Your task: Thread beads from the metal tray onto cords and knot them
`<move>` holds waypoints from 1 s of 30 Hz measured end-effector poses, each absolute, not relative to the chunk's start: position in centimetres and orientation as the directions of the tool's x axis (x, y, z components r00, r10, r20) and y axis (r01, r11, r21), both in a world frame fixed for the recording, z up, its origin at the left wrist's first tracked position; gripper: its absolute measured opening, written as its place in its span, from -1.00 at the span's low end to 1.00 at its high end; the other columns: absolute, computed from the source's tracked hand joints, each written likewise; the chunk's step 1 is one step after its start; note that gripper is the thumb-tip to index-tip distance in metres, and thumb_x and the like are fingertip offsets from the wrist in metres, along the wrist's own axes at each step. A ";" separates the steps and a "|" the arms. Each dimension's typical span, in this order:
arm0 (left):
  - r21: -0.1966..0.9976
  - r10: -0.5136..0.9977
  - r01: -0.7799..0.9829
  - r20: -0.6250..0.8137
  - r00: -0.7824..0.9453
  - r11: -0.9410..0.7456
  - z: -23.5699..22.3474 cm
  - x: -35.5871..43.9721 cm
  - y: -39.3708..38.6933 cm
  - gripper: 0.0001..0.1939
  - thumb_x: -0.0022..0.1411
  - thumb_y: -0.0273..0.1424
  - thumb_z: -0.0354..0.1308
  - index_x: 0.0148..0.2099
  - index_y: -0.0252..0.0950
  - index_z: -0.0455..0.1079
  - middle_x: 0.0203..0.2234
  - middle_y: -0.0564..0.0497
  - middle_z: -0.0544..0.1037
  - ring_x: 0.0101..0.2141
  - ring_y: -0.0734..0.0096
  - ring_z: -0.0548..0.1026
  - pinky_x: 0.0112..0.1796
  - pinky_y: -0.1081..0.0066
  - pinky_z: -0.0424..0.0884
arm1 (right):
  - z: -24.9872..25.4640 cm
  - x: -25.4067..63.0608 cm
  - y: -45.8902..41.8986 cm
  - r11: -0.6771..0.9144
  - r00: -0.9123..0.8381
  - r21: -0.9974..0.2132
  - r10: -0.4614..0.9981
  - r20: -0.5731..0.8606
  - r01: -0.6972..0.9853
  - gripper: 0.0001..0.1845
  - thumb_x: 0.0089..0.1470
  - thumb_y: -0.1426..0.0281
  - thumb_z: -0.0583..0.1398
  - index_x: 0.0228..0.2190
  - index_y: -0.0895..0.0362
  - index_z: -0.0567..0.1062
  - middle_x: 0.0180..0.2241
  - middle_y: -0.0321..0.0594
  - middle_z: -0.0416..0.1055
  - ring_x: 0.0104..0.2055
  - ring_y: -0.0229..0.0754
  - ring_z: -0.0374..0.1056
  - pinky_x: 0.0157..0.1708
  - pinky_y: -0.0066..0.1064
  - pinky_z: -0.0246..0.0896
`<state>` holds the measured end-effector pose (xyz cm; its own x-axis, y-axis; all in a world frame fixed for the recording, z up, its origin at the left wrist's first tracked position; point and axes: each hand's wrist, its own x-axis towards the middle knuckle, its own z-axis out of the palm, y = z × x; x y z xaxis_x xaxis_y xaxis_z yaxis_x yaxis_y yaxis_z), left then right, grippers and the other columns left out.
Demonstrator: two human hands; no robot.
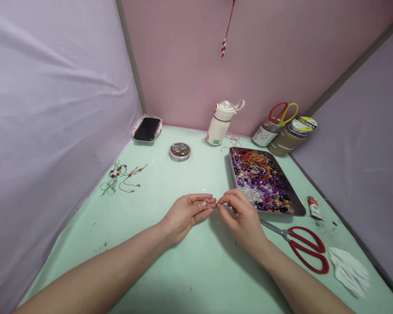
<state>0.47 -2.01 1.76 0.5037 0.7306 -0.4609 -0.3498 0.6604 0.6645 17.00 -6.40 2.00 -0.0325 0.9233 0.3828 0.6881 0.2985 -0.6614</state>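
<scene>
Clr glassy pc (206, 203), L hand (186, 214)

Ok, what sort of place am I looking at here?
Probably a small beadwork or jewellery-making station: there's a tray of loose beads and tangled threads, large red-handled scissors, and a beaded cord lying over on the left.

head view | worn on head | forward, down | near tabletop (170, 183), pink wall (183, 65) beyond
</scene>
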 end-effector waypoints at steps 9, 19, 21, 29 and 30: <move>0.672 0.724 -0.334 -0.457 0.516 0.662 1.9 0.4 -2.1 -0.85 0.19 -0.61 0.15 -0.18 -0.44 0.49 -0.22 -0.20 0.60 -0.15 0.37 0.55 0.07 0.32 0.37 | 1.9 17.1 -6.4 0.284 -0.018 -0.666 0.926 0.377 0.690 -0.89 0.13 0.48 0.12 -0.42 0.09 0.41 -0.38 -0.23 0.31 -0.35 -0.20 0.25 -0.36 -0.36 0.15; 0.682 0.727 -0.328 -0.444 0.524 0.653 1.3 0.4 -2.0 -0.84 0.16 -0.58 0.20 -0.17 -0.43 0.49 -0.19 -0.22 0.59 -0.13 0.33 0.55 0.10 0.27 0.34 | 1.9 17.1 -6.4 0.275 -0.003 -0.669 0.926 0.377 0.691 -0.88 0.13 0.48 0.13 -0.44 0.09 0.40 -0.40 -0.24 0.30 -0.38 -0.21 0.23 -0.38 -0.37 0.14; 0.682 0.724 -0.326 -0.442 0.529 0.655 1.3 0.4 -2.0 -0.84 0.17 -0.58 0.19 -0.16 -0.43 0.49 -0.18 -0.22 0.59 -0.12 0.34 0.55 0.10 0.28 0.34 | 1.9 17.1 -6.4 0.271 -0.003 -0.667 0.927 0.374 0.694 -0.89 0.13 0.48 0.13 -0.44 0.09 0.40 -0.40 -0.25 0.30 -0.38 -0.22 0.23 -0.38 -0.37 0.13; 0.687 0.730 -0.329 -0.436 0.526 0.648 1.3 0.4 -2.0 -0.84 0.17 -0.58 0.20 -0.17 -0.43 0.49 -0.17 -0.22 0.59 -0.11 0.33 0.54 0.11 0.28 0.33 | 1.8 17.0 -6.4 0.269 -0.005 -0.674 0.930 0.366 0.688 -0.88 0.12 0.48 0.13 -0.44 0.09 0.40 -0.40 -0.25 0.30 -0.39 -0.23 0.22 -0.40 -0.38 0.13; 0.687 0.730 -0.331 -0.433 0.528 0.647 1.3 0.4 -2.0 -0.84 0.16 -0.58 0.20 -0.17 -0.43 0.49 -0.17 -0.22 0.59 -0.11 0.33 0.54 0.11 0.28 0.33 | 1.8 17.0 -6.4 0.267 -0.005 -0.675 0.932 0.364 0.688 -0.89 0.13 0.48 0.13 -0.44 0.09 0.40 -0.40 -0.25 0.30 -0.39 -0.23 0.22 -0.40 -0.37 0.13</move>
<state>0.37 -2.03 1.29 0.5278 0.7304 -0.4335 -0.3309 0.6469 0.6870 17.02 -6.39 1.80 -0.0049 0.9316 0.3635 0.6876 0.2670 -0.6752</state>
